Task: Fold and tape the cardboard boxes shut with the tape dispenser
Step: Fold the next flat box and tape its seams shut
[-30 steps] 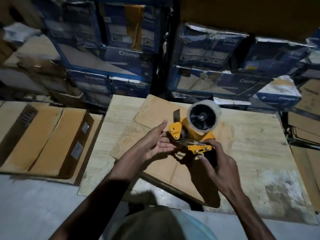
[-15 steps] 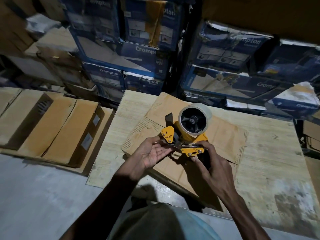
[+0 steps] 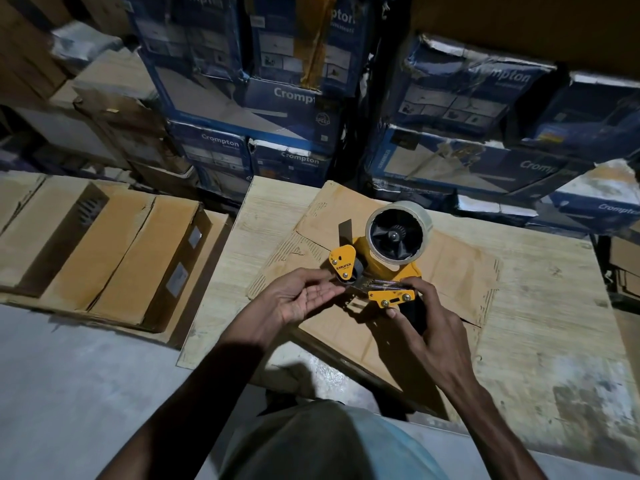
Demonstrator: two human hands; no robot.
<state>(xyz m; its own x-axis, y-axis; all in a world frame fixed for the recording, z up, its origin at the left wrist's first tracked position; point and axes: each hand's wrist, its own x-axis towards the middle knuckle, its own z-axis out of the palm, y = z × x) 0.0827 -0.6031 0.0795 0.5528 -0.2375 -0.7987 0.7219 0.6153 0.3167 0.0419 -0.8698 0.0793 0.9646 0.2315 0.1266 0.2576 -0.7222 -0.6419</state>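
A wall of blue Crompton cartons (image 3: 277, 98) fills the back, stacked several high. Their corners are torn and dented, the flaps are closed, and their contents cannot be seen. On the concrete floor (image 3: 69, 393) to the left, long brown cardboard boxes (image 3: 114, 251) lie side by side with small pale labels on their dark end faces. They are shut too, so what they hold cannot be told.

The wooden table (image 3: 540, 306) stands in front of the blue stack, its near right part stained and worn. A flattened cardboard box (image 3: 460, 271) lies skewed on it, flaps spread, one corner reaching toward the table's near edge.

The tape dispenser (image 3: 377, 271), yellow with a black handle, is held just above the middle of that flat box. Its tape roll (image 3: 398, 233) of clear tape sits on top, the dark hub facing the camera. The right hand (image 3: 429, 327) grips the dispenser from below and behind: thumb (image 3: 398, 311) against the lower yellow plate, the other fingers curled over the spring and handle, hiding most of the handle. The left hand (image 3: 298, 303) lies palm up, its fingers (image 3: 325, 293) straight and pressed together, tips touching the dispenser's front by the black roller.
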